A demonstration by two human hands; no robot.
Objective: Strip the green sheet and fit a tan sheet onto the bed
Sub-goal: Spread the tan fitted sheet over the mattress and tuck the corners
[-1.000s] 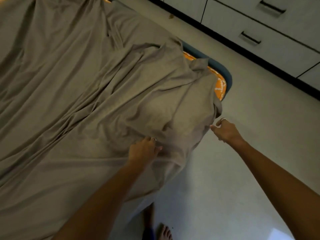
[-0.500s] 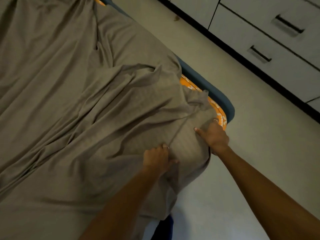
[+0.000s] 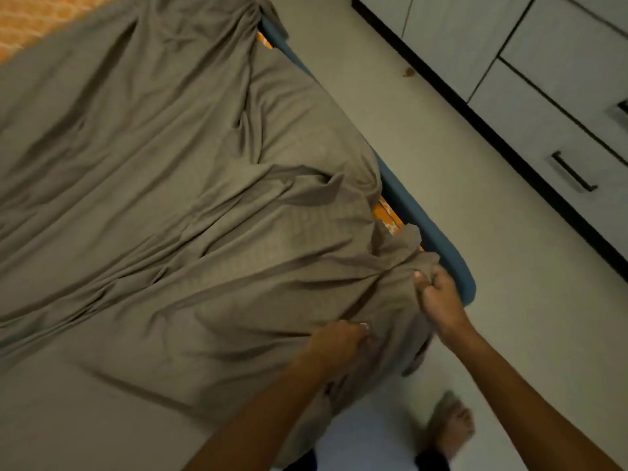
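The tan sheet [image 3: 163,205] is lying all over the bed, full of wrinkles, and is bunching up at the bed's corner near 4 o'clock. The right hand [image 3: 436,294] is curling its fingers around a clump of the sheet right at that corner. The left hand [image 3: 334,345], near 5 o'clock, is gripping a fold of the sheet too, though its fingers are partly hiding in the cloth. The orange mattress [image 3: 385,215] is peeking out beside the blue bed frame [image 3: 431,229]. A bare foot [image 3: 450,426] is standing on the floor [image 3: 509,317], looking blurry. White drawers [image 3: 560,96] are sitting at 2 o'clock.
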